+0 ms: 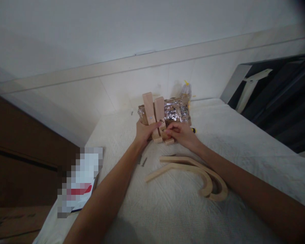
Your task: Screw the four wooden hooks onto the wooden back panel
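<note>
Left hand (143,133): clenched round the lower end of two wooden slats (150,110), thumb across the front. Right hand (182,134): fingers curled, pinching the base of the right-hand slat. The slats stand near upright, side by side, over the bed (244,142). Bag (177,109) of hardware: just behind, at 3 o'clock of the slats. Curved pieces (178,167): flat on the bed, 5 o'clock of the hands. Screws (143,162): 6 o'clock of the left hand.

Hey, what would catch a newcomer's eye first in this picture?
In the middle, the left hand grips two upright wooden pieces while the right hand pinches their lower end, with a clear hardware bag just behind. Nearer the camera, two curved wooden pieces lie flat on the white bed cover.
</note>
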The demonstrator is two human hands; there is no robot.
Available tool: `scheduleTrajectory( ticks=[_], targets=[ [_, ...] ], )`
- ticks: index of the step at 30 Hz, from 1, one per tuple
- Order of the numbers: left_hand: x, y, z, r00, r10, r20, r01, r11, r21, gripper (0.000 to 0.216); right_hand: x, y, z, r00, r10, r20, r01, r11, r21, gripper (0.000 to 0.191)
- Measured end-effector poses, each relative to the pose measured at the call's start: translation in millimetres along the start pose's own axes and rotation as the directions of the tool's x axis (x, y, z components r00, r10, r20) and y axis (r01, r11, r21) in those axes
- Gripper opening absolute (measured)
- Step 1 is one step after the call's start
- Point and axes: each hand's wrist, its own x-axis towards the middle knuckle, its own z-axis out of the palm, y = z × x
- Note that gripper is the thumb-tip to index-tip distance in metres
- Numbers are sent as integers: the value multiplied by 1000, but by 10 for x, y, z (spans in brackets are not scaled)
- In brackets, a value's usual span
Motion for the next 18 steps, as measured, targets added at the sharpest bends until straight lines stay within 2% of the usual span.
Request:
scheduleTrajectory(
  ticks=[8,13,18],
  targets=[
    [1,14,13,1000,-14,-21,13,1000,-12,46,-19,-44,23,996,-88,-10,85,987,-136,16],
    [13,11,-9,1000,5,30,-5,1000,7,45,-66,-119,12,975,-216,-50,193,939,-284,15],
    [31,-3,-11,1000,17,10,-18,1000,26,45,-85,-125,-38,966,-255,-35,226,906,-359,12]
  ],
)
